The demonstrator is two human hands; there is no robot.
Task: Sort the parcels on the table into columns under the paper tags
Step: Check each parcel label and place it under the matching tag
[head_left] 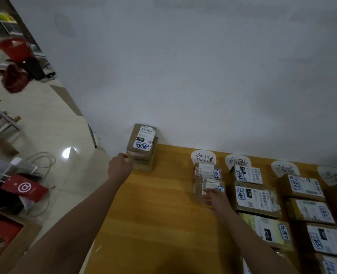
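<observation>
The left hand (120, 165) was stretched far out to the stack of small brown cardboard parcels (143, 155) at the far left corner of the yellow wooden tabletop (163, 214), close to the white wall. Its fingertips (127, 155) touched the near side of the stack. I could not tell if they had closed on a parcel or only lay against it. The right hand (216, 198) rested flat, with rather straight fingers, on the second brown parcel (207, 187) of the first column, under the leftmost white paper tag (203, 158). It held nothing.

The top parcel of the stack (144, 139) carried a white label with a blue handwritten mark. The mark seemed to match this tag, so I judged that the parcel belonged to that column. To do this step well, the left hand should take only the top parcel and lift it straight up. The stack stood at the tabletop corner, and a pull on a lower parcel could tip it to the floor. The free place lay just below the right hand.
</observation>
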